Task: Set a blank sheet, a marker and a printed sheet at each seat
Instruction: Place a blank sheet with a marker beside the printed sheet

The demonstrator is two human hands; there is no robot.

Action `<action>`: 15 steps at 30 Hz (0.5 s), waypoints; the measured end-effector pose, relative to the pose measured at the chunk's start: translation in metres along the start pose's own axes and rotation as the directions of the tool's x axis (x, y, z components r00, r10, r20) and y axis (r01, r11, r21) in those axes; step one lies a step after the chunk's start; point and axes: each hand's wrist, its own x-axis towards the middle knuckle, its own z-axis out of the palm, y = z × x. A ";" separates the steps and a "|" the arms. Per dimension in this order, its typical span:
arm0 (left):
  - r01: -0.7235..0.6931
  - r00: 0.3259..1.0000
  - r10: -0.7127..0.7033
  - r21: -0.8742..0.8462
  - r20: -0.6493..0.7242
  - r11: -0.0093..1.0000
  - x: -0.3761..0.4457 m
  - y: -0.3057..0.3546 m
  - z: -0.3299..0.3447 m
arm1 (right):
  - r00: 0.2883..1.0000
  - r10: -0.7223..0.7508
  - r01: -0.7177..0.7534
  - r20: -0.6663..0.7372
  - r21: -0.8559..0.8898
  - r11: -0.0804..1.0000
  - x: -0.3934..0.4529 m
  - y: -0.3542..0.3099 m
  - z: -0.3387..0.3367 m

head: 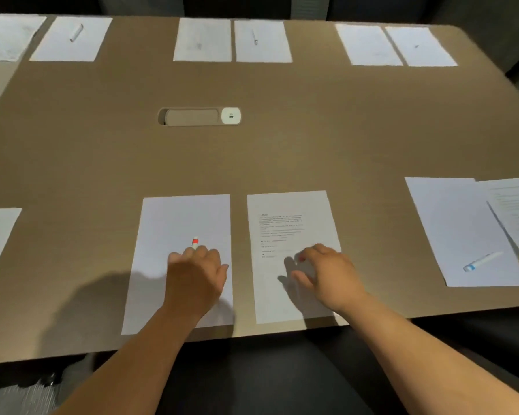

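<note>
A blank sheet lies in front of me at the near table edge. My left hand rests over it, fingers closed around a white marker with a red band; only the marker's tip shows past my knuckles. Just right of it lies a printed sheet. My right hand hovers over the lower part of the printed sheet, fingers spread and curled, holding nothing.
A brown table carries a cable hatch with a white socket at its middle. At the right seat lie a blank sheet with a blue-banded marker and a printed sheet. Three far seats hold paired sheets and markers.
</note>
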 end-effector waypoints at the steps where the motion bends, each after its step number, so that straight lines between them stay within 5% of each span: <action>1: -0.054 0.999 0.054 -0.037 0.001 0.998 0.001 0.011 -0.004 | 0.999 -0.007 0.007 -0.050 0.004 1.000 -0.008 -0.002 -0.007; 5: -0.161 0.985 0.164 -0.072 0.046 0.984 0.007 0.077 -0.023 | 0.980 0.047 -0.045 -0.194 0.015 0.999 -0.054 0.008 -0.036; 15: -0.275 0.961 0.276 -0.099 -0.004 0.956 0.013 0.245 -0.050 | 0.931 0.223 -0.227 -0.289 0.021 0.974 -0.147 0.111 -0.113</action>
